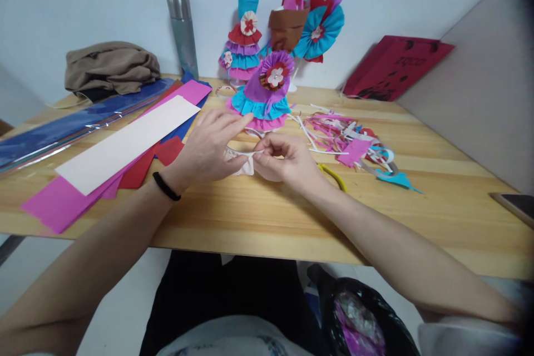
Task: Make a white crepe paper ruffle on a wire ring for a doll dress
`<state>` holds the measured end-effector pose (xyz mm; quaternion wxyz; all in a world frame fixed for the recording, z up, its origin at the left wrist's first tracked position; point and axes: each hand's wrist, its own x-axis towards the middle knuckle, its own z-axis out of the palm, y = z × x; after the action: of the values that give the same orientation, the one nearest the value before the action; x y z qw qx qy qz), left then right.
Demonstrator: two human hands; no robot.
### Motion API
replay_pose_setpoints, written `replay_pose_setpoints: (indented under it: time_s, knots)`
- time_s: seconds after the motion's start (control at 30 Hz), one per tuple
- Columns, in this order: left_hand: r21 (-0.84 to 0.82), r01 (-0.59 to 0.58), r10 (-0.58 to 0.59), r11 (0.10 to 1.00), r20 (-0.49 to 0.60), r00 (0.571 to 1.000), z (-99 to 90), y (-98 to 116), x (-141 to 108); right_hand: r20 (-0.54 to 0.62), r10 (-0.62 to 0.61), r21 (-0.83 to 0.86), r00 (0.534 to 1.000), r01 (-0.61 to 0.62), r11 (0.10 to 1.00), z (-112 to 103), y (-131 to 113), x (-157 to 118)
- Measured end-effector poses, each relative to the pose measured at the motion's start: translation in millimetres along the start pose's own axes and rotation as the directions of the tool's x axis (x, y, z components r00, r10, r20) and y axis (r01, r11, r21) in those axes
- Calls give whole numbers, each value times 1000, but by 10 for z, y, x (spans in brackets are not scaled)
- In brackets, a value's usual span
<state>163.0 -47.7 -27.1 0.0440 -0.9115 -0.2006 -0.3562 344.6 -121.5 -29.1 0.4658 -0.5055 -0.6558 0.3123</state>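
Observation:
Between my hands, low over the tabletop, is a pale crepe paper strip (247, 164), bunched into a small fold. My right hand (279, 157) is closed, thumb and fingers pinching the strip's upper edge. My left hand (211, 144), a black band on its wrist, has its fingers stretched out past the strip; its thumb touches the paper, and the strip's left end runs under this hand. Just behind stands a small purple, blue and pink paper dress (267, 92) with a flower on it. Yellow-handled scissors (336, 177) lie partly hidden by my right hand.
Sheets of coloured paper lie left, a pale sheet (129, 144) on top. Paper scraps (350, 144) spread right. Behind stand a flask (182, 36), a tiered paper dress (246, 47), another with a blue fan (323, 33), and a red bag (394, 67). A bin (362, 317) is below.

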Motion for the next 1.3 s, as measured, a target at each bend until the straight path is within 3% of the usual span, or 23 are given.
replay_pose_setpoints:
  time_s: [0.1, 0.2, 0.27, 0.33, 0.4, 0.5, 0.6, 0.7, 0.83, 0.93, 1.1, 1.3]
  knots:
    - [-13, 10, -10, 1000, 14, 1000, -29, -35, 3, -36, 49, 60, 998, -47, 997, -1, 39, 23]
    - [-74, 68, -72, 995, -48, 996, -81, 20, 19, -144, 127, 162, 981, -103, 981, -40, 82, 78]
    - [-141, 199, -220, 970, -146, 965, -109, 97, 27, -208, 179, 278, 962, -118, 953, -63, 92, 113]
    - [-265, 389, -437, 882, -156, 886, -113, 178, 24, -239, 211, 389, 948, -105, 915, -70, 83, 132]
    - [-431, 557, -591, 710, 66, 804, -84, 244, 15, -250, 224, 468, 942, -85, 880, -58, 67, 131]
    - [-588, 671, -556, 451, 403, 727, 16, 315, 3, -268, 214, 515, 939, -48, 856, -23, 54, 104]
    - [-679, 647, -513, 346, 440, 737, 127, 380, -2, -253, 208, 521, 945, -48, 852, 18, 62, 70]
    - [-756, 576, -543, 309, 357, 760, 185, 431, -7, -208, 221, 527, 953, -81, 846, 52, 70, 46]
    - [-707, 604, -656, 367, 264, 707, 171, 435, -19, -205, 246, 516, 947, -108, 850, 61, 59, 44]
    - [-683, 639, -678, 355, 282, 679, 156, 409, -20, -221, 269, 524, 937, -118, 843, 40, 37, 60]
    - [-684, 651, -678, 330, 308, 667, 159, 384, -1, -192, 327, 582, 925, -161, 797, 8, 17, 84]
    - [-753, 604, -589, 260, 372, 717, 157, 401, 11, -131, 382, 657, 915, -208, 725, 23, 41, 75]
